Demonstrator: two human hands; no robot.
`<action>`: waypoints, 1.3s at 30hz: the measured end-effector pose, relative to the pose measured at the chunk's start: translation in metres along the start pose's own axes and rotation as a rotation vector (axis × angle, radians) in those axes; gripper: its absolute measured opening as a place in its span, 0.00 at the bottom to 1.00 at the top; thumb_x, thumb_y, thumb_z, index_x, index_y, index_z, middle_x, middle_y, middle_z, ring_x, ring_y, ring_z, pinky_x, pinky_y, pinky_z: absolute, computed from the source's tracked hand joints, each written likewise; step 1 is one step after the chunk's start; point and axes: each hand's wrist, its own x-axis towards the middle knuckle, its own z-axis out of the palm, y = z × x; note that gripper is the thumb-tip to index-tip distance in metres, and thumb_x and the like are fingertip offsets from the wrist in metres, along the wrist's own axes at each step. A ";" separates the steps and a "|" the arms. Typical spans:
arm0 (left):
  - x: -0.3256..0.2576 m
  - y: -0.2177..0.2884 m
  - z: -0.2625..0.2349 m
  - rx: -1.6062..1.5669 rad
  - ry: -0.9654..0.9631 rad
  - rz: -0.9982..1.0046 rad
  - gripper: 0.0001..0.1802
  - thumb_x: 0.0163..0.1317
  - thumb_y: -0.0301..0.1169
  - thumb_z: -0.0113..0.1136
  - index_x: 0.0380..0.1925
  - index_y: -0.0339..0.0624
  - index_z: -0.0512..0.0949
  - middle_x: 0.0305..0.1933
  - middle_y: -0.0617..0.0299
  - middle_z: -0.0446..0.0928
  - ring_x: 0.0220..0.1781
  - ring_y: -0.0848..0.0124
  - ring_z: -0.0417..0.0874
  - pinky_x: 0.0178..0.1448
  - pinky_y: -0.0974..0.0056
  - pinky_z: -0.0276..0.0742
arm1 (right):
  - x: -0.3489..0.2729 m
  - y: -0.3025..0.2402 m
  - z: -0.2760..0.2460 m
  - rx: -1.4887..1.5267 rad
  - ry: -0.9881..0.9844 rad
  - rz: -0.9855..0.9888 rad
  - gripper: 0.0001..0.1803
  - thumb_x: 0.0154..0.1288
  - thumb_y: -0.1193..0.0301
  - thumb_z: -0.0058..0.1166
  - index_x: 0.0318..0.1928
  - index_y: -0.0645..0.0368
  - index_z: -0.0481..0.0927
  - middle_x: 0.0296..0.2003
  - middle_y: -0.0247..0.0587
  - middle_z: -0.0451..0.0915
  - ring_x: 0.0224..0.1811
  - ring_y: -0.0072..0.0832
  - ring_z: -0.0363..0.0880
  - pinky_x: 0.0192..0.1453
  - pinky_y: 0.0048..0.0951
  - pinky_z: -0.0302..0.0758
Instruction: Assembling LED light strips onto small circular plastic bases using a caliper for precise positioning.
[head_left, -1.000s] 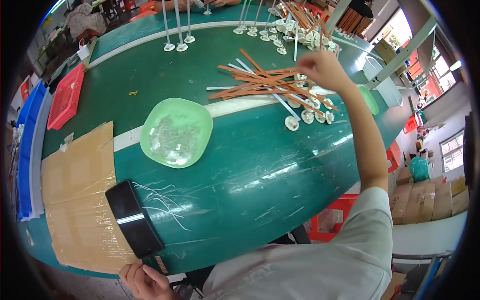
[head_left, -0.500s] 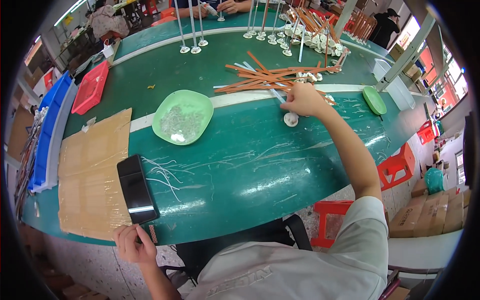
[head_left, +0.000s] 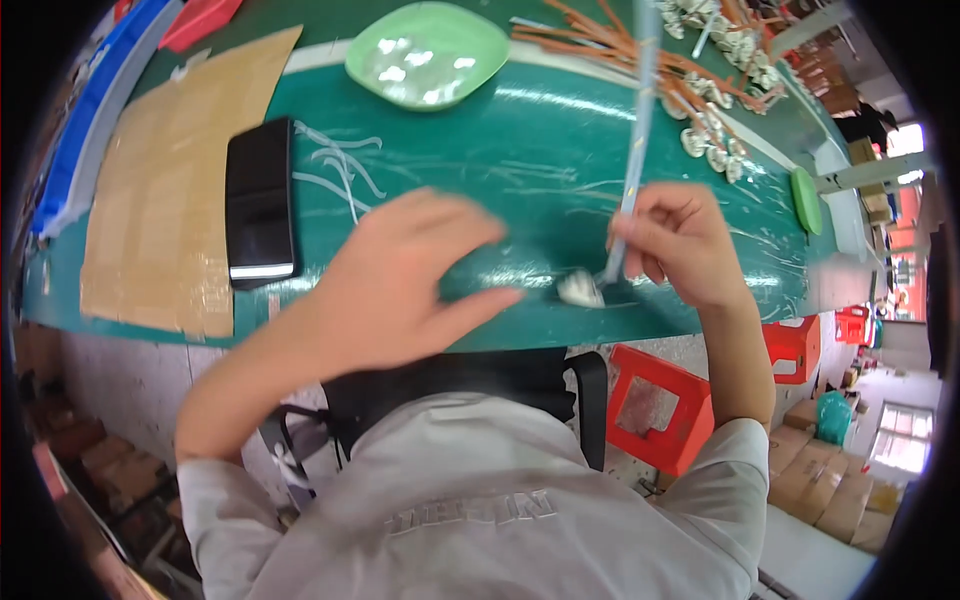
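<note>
My right hand (head_left: 680, 245) grips a long pale rod (head_left: 635, 130) near its lower end, holding it almost upright. The rod's white round base (head_left: 580, 290) rests on the green table (head_left: 500, 150) near the front edge. My left hand (head_left: 410, 280) is blurred, fingers apart, reaching toward that base from the left and holding nothing. A black phone (head_left: 258, 205) lies left of my left hand, with thin white strands (head_left: 340, 170) beside it.
A green plate (head_left: 428, 55) with clear bits sits at the back. Brown sticks and white bases (head_left: 700, 90) are piled at back right. Cardboard sheet (head_left: 165, 200) covers the table's left. Blue bin (head_left: 70, 140) at far left; red stool (head_left: 660, 405) below the table.
My right hand has brought a rod from the pile back to the front edge. My left hand has risen from below the table toward the rod's base. The view has tilted down.
</note>
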 end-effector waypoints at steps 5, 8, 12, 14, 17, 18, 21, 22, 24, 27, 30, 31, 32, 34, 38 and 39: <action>0.043 -0.025 0.032 0.016 -0.053 -0.008 0.19 0.53 0.36 0.79 0.40 0.36 0.87 0.42 0.49 0.84 0.40 0.52 0.87 0.45 0.56 0.82 | 0.036 0.003 0.033 -0.031 0.047 -0.286 0.09 0.77 0.73 0.57 0.48 0.68 0.81 0.38 0.43 0.88 0.34 0.23 0.88 0.32 0.21 0.81; 0.051 -0.040 0.037 0.047 -0.081 0.021 0.16 0.53 0.35 0.78 0.39 0.38 0.89 0.39 0.50 0.85 0.39 0.53 0.87 0.44 0.57 0.82 | 0.045 0.003 0.032 -0.025 -0.022 -0.289 0.08 0.77 0.77 0.56 0.49 0.70 0.80 0.40 0.47 0.87 0.38 0.27 0.89 0.42 0.25 0.87; 0.048 -0.055 0.038 -0.035 -0.084 0.062 0.16 0.52 0.33 0.78 0.39 0.37 0.88 0.39 0.51 0.86 0.38 0.54 0.87 0.43 0.57 0.82 | 0.056 0.009 0.031 -0.085 0.006 -0.334 0.09 0.73 0.82 0.57 0.51 0.72 0.79 0.41 0.49 0.87 0.42 0.29 0.89 0.48 0.27 0.87; 0.046 -0.058 0.039 -0.021 -0.061 0.075 0.20 0.49 0.34 0.80 0.42 0.40 0.88 0.38 0.54 0.86 0.39 0.56 0.87 0.43 0.59 0.82 | 0.055 0.012 0.032 -0.091 0.053 -0.281 0.10 0.73 0.84 0.56 0.53 0.72 0.78 0.44 0.53 0.87 0.42 0.29 0.90 0.45 0.26 0.86; 0.045 -0.057 0.042 -0.048 -0.032 0.010 0.27 0.46 0.34 0.82 0.50 0.42 0.86 0.36 0.56 0.86 0.36 0.60 0.86 0.42 0.62 0.82 | 0.050 0.018 0.032 -0.229 0.078 -0.349 0.07 0.71 0.83 0.59 0.48 0.71 0.81 0.44 0.51 0.87 0.42 0.29 0.89 0.43 0.24 0.85; 0.045 -0.057 0.043 -0.092 -0.024 -0.066 0.30 0.46 0.34 0.82 0.52 0.43 0.85 0.35 0.57 0.86 0.35 0.62 0.85 0.42 0.63 0.82 | 0.049 0.020 0.032 -0.284 0.091 -0.370 0.06 0.71 0.83 0.60 0.47 0.71 0.82 0.44 0.51 0.87 0.42 0.29 0.89 0.43 0.24 0.85; 0.047 -0.059 0.043 -0.119 -0.082 -0.090 0.31 0.50 0.34 0.79 0.55 0.41 0.79 0.36 0.54 0.87 0.39 0.57 0.87 0.43 0.58 0.82 | 0.051 0.026 0.030 -0.347 0.109 -0.387 0.06 0.70 0.83 0.61 0.45 0.71 0.83 0.44 0.48 0.87 0.40 0.27 0.88 0.42 0.23 0.84; 0.047 -0.060 0.043 -0.113 -0.097 -0.072 0.31 0.52 0.33 0.78 0.56 0.40 0.77 0.37 0.54 0.87 0.40 0.55 0.87 0.44 0.57 0.82 | 0.051 0.028 0.030 -0.348 0.119 -0.381 0.06 0.70 0.83 0.61 0.46 0.71 0.83 0.44 0.47 0.87 0.39 0.26 0.88 0.42 0.23 0.84; 0.047 -0.062 0.042 -0.104 -0.110 -0.045 0.32 0.53 0.33 0.76 0.57 0.41 0.74 0.37 0.53 0.87 0.42 0.53 0.88 0.44 0.55 0.82 | 0.052 0.029 0.030 -0.332 0.115 -0.417 0.07 0.71 0.83 0.61 0.47 0.71 0.83 0.43 0.46 0.87 0.38 0.25 0.87 0.42 0.23 0.83; 0.047 -0.062 0.042 -0.102 -0.091 -0.018 0.31 0.53 0.33 0.76 0.56 0.41 0.74 0.37 0.54 0.87 0.42 0.51 0.87 0.43 0.54 0.82 | 0.052 0.029 0.028 -0.383 0.166 -0.425 0.06 0.71 0.83 0.60 0.47 0.71 0.82 0.43 0.45 0.87 0.37 0.23 0.86 0.42 0.23 0.82; 0.046 -0.057 0.039 -0.066 -0.100 -0.002 0.29 0.53 0.32 0.76 0.54 0.41 0.75 0.37 0.53 0.87 0.41 0.51 0.87 0.42 0.55 0.82 | 0.047 0.030 0.028 -0.467 0.175 -0.420 0.06 0.72 0.83 0.59 0.47 0.71 0.82 0.43 0.45 0.86 0.37 0.22 0.85 0.43 0.22 0.82; 0.047 -0.056 0.039 -0.091 -0.102 -0.007 0.29 0.53 0.32 0.76 0.54 0.40 0.75 0.36 0.53 0.87 0.40 0.51 0.88 0.42 0.55 0.82 | 0.047 0.031 0.028 -0.474 0.169 -0.453 0.06 0.72 0.83 0.59 0.47 0.71 0.82 0.43 0.45 0.87 0.36 0.21 0.84 0.42 0.21 0.81; 0.047 -0.055 0.038 -0.117 -0.104 -0.011 0.29 0.53 0.32 0.76 0.53 0.40 0.75 0.36 0.53 0.86 0.40 0.51 0.88 0.41 0.55 0.82 | 0.047 0.032 0.028 -0.480 0.165 -0.483 0.07 0.72 0.83 0.59 0.48 0.71 0.82 0.43 0.45 0.87 0.36 0.21 0.84 0.41 0.20 0.80; 0.051 -0.054 0.038 -0.202 -0.091 -0.023 0.28 0.52 0.32 0.76 0.52 0.40 0.76 0.35 0.53 0.86 0.38 0.52 0.88 0.41 0.56 0.82 | 0.047 0.034 0.028 -0.492 0.164 -0.506 0.07 0.73 0.83 0.59 0.49 0.71 0.81 0.44 0.45 0.87 0.36 0.20 0.83 0.39 0.18 0.78; 0.048 -0.052 0.034 -0.135 -0.064 -0.004 0.27 0.51 0.31 0.77 0.51 0.39 0.77 0.34 0.53 0.86 0.37 0.53 0.88 0.40 0.57 0.82 | 0.049 0.034 0.025 -0.516 0.137 -0.473 0.08 0.74 0.81 0.59 0.50 0.71 0.80 0.46 0.46 0.87 0.35 0.18 0.81 0.36 0.16 0.74; 0.048 -0.052 0.035 -0.132 -0.057 0.001 0.27 0.51 0.31 0.77 0.51 0.39 0.77 0.34 0.53 0.86 0.37 0.53 0.88 0.40 0.57 0.83 | 0.050 0.034 0.024 -0.526 0.125 -0.464 0.09 0.74 0.80 0.59 0.51 0.71 0.80 0.47 0.46 0.87 0.35 0.17 0.81 0.35 0.16 0.73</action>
